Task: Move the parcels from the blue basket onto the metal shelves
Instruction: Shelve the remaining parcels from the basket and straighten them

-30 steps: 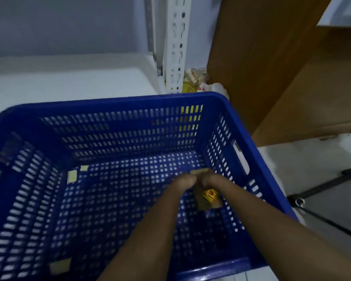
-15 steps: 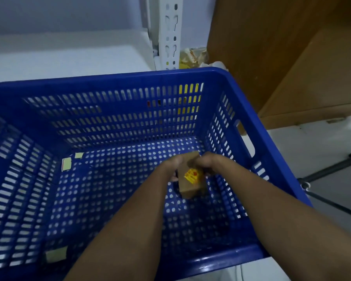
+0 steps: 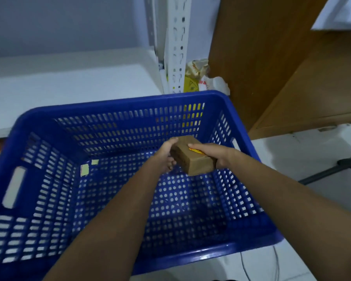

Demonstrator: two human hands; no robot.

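A small brown cardboard parcel (image 3: 193, 159) with a yellow and red sticker hangs above the floor of the blue basket (image 3: 114, 109), near its far right corner. My right hand (image 3: 213, 154) grips it from the right, fingers over the top. My left hand (image 3: 164, 157) holds its left end, fingers curled under it. I see no other parcel in the basket, only a few pale stickers on its left wall. A white shelf board (image 3: 69, 82) lies behind the basket, beside a white perforated shelf post (image 3: 177, 43).
A brown wooden cabinet (image 3: 272, 57) stands at the right behind the basket. Crumpled packets (image 3: 201, 76) lie between the post and the cabinet. A black metal stand leg (image 3: 332, 169) crosses the pale floor at the right.
Both hands have lifted the parcel from the basket floor, upward and toward the far right corner. The parcel has turned so its long side faces me.
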